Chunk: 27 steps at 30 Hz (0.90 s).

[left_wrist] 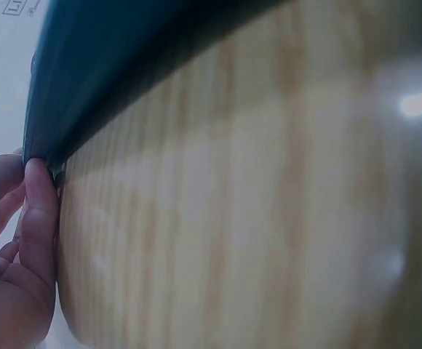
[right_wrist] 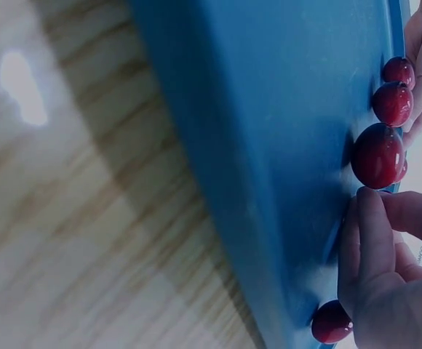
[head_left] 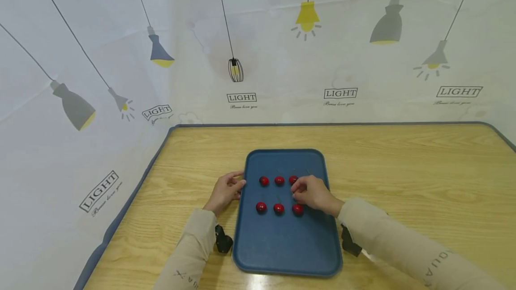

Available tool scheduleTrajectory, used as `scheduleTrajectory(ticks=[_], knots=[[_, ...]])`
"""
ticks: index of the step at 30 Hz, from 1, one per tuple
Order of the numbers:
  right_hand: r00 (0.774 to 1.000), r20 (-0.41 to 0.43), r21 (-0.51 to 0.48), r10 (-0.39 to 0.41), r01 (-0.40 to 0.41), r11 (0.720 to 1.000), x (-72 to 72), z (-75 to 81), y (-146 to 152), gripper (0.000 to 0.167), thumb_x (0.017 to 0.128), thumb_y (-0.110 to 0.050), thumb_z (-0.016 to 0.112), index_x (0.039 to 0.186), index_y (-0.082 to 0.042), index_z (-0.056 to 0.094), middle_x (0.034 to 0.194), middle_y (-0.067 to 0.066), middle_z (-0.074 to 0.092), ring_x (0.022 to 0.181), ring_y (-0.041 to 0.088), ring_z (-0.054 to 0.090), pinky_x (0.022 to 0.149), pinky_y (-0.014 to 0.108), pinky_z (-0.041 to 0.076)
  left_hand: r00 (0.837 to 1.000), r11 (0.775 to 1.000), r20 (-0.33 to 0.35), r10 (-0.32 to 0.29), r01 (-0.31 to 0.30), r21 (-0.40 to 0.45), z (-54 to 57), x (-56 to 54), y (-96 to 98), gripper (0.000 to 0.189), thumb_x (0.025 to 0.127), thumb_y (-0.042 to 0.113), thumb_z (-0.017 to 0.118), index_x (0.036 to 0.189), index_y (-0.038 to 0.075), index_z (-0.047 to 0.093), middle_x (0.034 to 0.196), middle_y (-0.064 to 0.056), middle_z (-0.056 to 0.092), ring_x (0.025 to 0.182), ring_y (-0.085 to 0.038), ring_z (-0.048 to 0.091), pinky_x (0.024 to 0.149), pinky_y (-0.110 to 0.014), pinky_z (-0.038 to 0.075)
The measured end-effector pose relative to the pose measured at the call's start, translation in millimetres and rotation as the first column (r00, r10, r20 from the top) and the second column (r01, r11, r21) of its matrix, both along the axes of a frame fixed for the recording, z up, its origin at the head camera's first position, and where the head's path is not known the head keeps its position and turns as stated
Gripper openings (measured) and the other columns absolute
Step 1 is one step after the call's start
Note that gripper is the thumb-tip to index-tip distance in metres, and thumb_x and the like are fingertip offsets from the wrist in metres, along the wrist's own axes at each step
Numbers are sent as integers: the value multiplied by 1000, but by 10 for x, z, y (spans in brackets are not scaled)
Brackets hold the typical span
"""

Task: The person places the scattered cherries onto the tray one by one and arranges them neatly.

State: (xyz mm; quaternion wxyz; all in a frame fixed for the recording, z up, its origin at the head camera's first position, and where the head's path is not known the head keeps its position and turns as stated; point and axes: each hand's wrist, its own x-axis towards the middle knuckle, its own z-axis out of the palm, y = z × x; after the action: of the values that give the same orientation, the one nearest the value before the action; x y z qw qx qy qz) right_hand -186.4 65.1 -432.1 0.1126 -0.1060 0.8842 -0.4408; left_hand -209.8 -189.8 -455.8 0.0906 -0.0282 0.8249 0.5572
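Note:
Two rows of three red cherries lie on a blue tray [head_left: 286,245]. At the tray's left rim my left hand [head_left: 225,190] grips the edge, its thumb and fingertips against the rim in the left wrist view. My right hand [head_left: 316,195] reaches in over the right rim. Its thumb and finger pinch together at the stem end of the near row's right cherry [head_left: 297,210], which rests on the tray; the stem itself is hidden by the fingertips. Just beyond those fingers sits the far row's right cherry [head_left: 293,179], partly covered by the hand.
The tray lies on a wood-grain table [head_left: 423,178] with a dark edge. Pale curtains printed with lamps [head_left: 282,66] rise behind and on the left. Black wrist devices [head_left: 223,239] hang beneath both sleeves, beside the tray.

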Motion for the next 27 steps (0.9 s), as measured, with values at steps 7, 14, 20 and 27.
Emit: scheduleTrajectory(ticks=[7,14,20,27], knots=[[1000,-26,26,7,-6,1000,-5,-2,7,6,76,0,64,82,-1,63,70,2,58,62,11,53,56,25,46,1000,1000,-1,3,-3,7,-4,2,0,37,87,12,57,124,8,52,85,-10,53,62,-13,53,55,-27,50],[999,-44,40,23,-21,999,0,-18,21,7,74,0,65,81,-1,63,69,1,57,62,11,52,54,24,45,1000,1000,1,7,-7,9,-2,5,0,37,87,11,57,124,8,52,86,-11,55,62,-13,53,55,-27,50],[997,-67,59,32,-28,998,1,-28,16,7,74,0,66,80,-1,63,68,1,57,61,11,51,52,23,45,1000,1000,-1,5,-5,14,-3,10,-1,37,87,11,57,124,8,52,87,-11,55,64,-14,54,56,-28,50],[997,-68,58,31,-27,998,-3,-32,18,7,73,0,67,79,-1,63,67,1,57,60,10,52,51,23,46,1000,1000,-12,4,-4,8,2,11,4,37,87,11,57,123,8,53,86,-11,55,63,-13,53,55,-27,50]])
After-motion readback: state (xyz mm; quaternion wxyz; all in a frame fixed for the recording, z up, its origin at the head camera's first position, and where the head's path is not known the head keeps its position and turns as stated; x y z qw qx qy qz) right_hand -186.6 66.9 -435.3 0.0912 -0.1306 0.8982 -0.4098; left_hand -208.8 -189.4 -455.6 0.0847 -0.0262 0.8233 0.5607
